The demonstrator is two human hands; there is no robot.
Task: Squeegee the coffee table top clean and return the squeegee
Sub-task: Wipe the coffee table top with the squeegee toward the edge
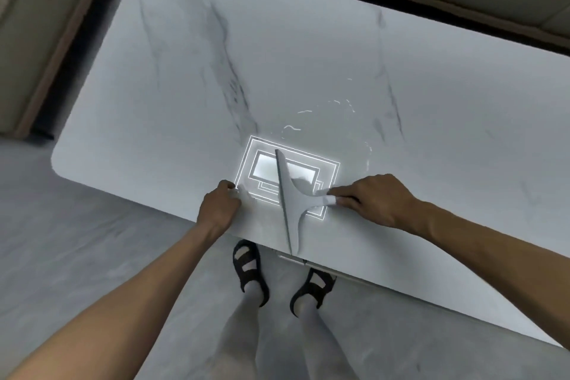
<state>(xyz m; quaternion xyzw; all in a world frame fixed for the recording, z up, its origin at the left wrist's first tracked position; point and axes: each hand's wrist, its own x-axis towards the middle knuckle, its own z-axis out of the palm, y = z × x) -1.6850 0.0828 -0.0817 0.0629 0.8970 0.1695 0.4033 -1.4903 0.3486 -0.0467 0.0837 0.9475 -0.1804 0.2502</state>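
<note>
1. My right hand [374,199] has its grip closed around the handle of the squeegee [294,200].
2. My left hand [220,205] is curled at the near edge of the table [185,71]; whether it holds something I cannot tell.
3. The squeegee is pale grey, its blade standing on the table near the front edge.
4. Water streaks [308,120] remain behind the blade, so I judge the wiping unfinished and the return not yet begun.

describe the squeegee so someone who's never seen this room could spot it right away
Start at the white marble table and go to its near edge, between the two hands. The squeegee lies there, its handle in the right hand. It is pale grey, T-shaped, with a long thin blade crossing a bright rectangular light reflection.
</note>
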